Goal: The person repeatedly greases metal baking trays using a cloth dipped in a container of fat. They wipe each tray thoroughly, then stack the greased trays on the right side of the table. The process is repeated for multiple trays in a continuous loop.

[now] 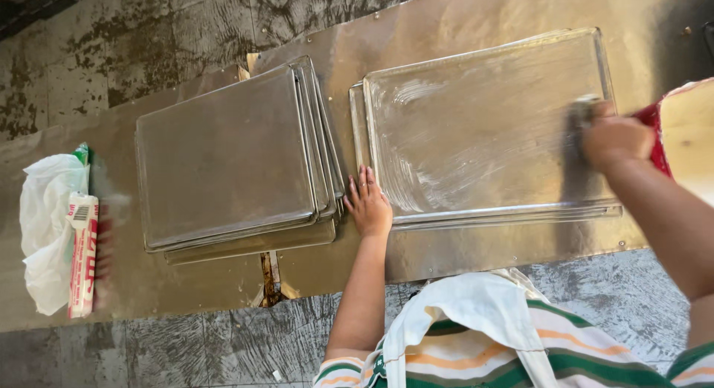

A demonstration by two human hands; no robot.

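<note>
A shiny metal baking tray (483, 127) lies face up on a metal-covered table, on top of at least one more tray; greasy brush streaks show on it. My right hand (616, 139) is closed on a brush or pad (579, 113) pressed on the tray's right part. Fingers spread, my left hand (367, 203) rests flat at the tray's left edge. To the left sits a stack of several upside-down trays (227, 161).
A white plastic bag (44, 217) and a red-and-white wrapped packet (83, 254) lie at the table's far left. A red-rimmed container (658, 142) stands at the right edge. A gap in the table's metal sheet (269, 273) runs near the front. Stained concrete floor surrounds the table.
</note>
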